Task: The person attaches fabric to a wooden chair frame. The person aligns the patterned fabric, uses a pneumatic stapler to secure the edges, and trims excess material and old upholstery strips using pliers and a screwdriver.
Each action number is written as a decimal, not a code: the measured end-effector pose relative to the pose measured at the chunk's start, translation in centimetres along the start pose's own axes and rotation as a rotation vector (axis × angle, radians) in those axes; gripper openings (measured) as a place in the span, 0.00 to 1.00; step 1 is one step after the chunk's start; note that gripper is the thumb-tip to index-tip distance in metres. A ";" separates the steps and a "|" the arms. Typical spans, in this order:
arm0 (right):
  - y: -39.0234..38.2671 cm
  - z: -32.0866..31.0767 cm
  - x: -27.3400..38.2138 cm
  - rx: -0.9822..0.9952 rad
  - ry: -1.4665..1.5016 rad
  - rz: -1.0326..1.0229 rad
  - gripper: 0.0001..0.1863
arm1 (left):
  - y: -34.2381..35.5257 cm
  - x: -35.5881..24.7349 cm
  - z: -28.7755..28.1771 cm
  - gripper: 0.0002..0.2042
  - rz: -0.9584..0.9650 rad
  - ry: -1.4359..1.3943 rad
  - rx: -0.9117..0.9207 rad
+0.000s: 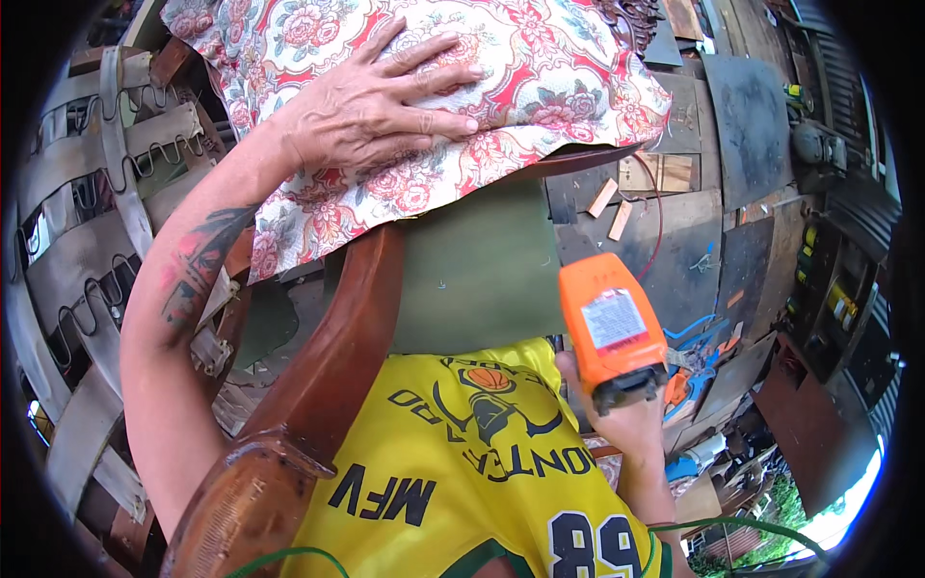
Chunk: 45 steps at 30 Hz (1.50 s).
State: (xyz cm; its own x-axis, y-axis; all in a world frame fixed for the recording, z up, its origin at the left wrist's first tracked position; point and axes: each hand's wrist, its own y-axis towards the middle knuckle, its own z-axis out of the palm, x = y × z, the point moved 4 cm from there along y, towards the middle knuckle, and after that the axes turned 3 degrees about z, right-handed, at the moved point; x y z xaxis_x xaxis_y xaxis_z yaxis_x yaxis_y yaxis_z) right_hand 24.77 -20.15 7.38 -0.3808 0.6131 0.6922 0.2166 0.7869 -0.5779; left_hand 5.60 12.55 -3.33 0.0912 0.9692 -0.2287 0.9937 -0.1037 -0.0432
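Observation:
My left hand [376,111] lies palm down with its fingers spread on a red and white floral fabric [540,58]. The fabric drapes over a piece of furniture, and its near edge hangs over a brown rim. Just below it, a curved varnished wooden arm [371,289] runs toward me. In my right hand [631,429] is an orange power tool [605,279] with a pale label and a black end. It is held off the fabric, to the right of the wooden arm. The tool hides most of my right fingers, and its exact kind is unclear.
Frames with woven straps and wire springs [82,159] stand at the left. A green panel [472,270] lies below the fabric. Small wood offcuts [612,207], a thin red line [660,207] and blue-orange items [689,371] are on the right, with a dark sheet [747,130] beyond.

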 end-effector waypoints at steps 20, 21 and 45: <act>5.9 16.7 -0.4 0.123 -0.284 -0.318 0.52 | 1.3 0.4 -0.9 0.21 -0.042 -0.108 0.187; 6.0 17.0 0.1 0.120 -0.326 -0.339 0.49 | 1.2 0.4 -0.6 0.21 -0.035 -0.110 0.186; 16.1 8.4 4.8 -0.328 -0.564 -0.901 0.23 | 0.3 0.8 -0.7 0.22 0.055 -0.102 -0.042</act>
State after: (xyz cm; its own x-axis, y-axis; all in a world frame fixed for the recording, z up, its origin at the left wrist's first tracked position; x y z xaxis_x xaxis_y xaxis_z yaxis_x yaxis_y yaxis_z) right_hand 18.91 -5.08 -2.23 -0.8546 -0.2457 0.4574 -0.1491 0.9600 0.2371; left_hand 5.99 13.49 -2.88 0.1405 0.9345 -0.3270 0.9894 -0.1444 0.0125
